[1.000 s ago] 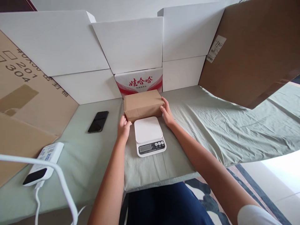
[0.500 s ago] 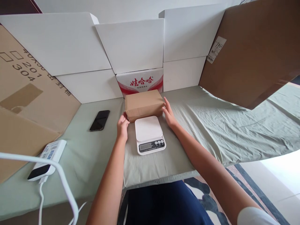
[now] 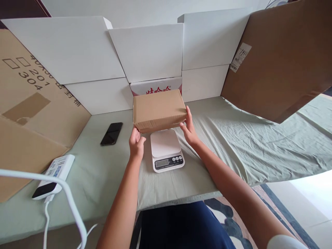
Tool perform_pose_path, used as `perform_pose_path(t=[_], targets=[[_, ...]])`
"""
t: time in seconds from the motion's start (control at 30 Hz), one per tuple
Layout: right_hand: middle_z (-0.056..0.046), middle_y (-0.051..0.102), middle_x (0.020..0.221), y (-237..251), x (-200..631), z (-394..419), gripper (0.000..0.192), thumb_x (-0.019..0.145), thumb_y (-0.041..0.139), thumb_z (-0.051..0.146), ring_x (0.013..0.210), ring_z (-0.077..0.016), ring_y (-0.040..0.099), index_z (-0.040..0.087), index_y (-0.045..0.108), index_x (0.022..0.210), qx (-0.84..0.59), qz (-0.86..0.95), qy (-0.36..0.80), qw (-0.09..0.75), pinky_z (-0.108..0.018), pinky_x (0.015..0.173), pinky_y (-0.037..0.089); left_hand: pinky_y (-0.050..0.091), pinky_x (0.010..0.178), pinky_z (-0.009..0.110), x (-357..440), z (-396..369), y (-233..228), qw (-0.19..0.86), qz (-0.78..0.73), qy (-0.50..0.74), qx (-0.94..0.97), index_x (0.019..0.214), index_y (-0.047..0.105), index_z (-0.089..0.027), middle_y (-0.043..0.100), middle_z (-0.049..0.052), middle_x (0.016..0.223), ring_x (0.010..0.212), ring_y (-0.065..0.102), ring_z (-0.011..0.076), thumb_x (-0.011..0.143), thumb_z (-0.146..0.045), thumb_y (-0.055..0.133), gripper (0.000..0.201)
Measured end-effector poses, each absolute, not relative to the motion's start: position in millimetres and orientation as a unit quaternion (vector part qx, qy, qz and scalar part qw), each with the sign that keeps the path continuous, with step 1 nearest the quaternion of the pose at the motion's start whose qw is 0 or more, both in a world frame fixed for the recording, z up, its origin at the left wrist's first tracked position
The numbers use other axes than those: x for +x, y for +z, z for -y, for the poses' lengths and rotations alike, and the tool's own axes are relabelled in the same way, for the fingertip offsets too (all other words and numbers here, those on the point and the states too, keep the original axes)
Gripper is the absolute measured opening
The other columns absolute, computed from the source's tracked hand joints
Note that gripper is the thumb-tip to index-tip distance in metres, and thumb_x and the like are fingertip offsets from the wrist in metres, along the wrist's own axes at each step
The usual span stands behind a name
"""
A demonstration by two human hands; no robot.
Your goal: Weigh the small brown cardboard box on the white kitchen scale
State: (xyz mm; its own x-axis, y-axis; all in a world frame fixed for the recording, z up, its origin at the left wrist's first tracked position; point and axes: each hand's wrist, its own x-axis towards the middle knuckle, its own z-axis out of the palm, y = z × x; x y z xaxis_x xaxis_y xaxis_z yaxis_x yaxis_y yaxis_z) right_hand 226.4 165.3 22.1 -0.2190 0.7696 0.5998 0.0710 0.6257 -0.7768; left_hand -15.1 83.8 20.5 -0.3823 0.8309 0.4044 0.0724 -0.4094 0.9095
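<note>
A closed brown cardboard box (image 3: 158, 109) hangs in the air above the back of a white digital kitchen scale (image 3: 166, 149). My left hand (image 3: 136, 141) grips the box's lower left corner. My right hand (image 3: 189, 128) holds its right side. The scale rests on the pale green cloth (image 3: 233, 138) in front of me, its display and buttons facing me and its platform bare.
A black phone (image 3: 111, 133) lies left of the scale. A white power bank (image 3: 53, 171) with a white cable (image 3: 70, 204) sits at the near left. White cartons (image 3: 145, 52), a red-printed carton (image 3: 155, 89) and brown cardboard sheets (image 3: 280, 58) wall the back and sides.
Both hands have lifted the brown box off the cloth behind the scale; it now hovers higher and nearer, over the scale's rear edge.
</note>
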Motion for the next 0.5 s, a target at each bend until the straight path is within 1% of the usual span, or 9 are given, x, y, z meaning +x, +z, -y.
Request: perform_pose_path(t=[0.1,0.2,0.33,0.5], targets=[[0.0,0.011,0.18,19,234,-147,0.086,0.099,0.045,0.072,0.167,-0.0287,0.015,0.039,0.007,0.168,-0.293,0.722,0.313,0.543,-0.055,0.134,0.024,0.037,0.123,0.045,-10,-56,19,0.258,-0.457,0.695,0.491,0.146,0.058,-0.018,0.064,0.014,0.145,0.146,0.051,0.0333,0.069,-0.02,0.061,0.077],[0.0,0.013,0.179,6,245,-127,0.086,0.098,0.043,0.073,0.167,-0.0282,0.012,0.039,0.007,0.168,-0.306,0.726,0.318,0.527,-0.056,0.135,0.022,0.036,0.124,0.048,-6,-28,9,0.263,-0.486,0.68,0.481,0.151,0.055,-0.017,0.062,0.015,0.147,0.15,0.047,0.0356,0.072,-0.021,0.063,0.08],[0.0,0.016,0.179,-9,257,-107,0.082,0.1,0.042,0.07,0.166,-0.029,0.017,0.04,0.007,0.168,-0.321,0.718,0.328,0.524,-0.057,0.134,0.025,0.038,0.122,0.051,-3,-4,-1,0.282,-0.511,0.659,0.474,0.153,0.053,-0.017,0.064,0.016,0.145,0.146,0.051,0.0376,0.075,-0.024,0.065,0.08],[-0.001,0.02,0.177,-8,258,-101,0.077,0.102,0.041,0.067,0.166,-0.0296,0.02,0.038,0.013,0.168,-0.318,0.718,0.331,0.524,-0.055,0.133,0.029,0.04,0.121,0.053,-1,0,-3,0.293,-0.511,0.673,0.448,0.155,0.052,-0.017,0.065,0.018,0.144,0.142,0.055,0.0385,0.074,-0.024,0.067,0.083]])
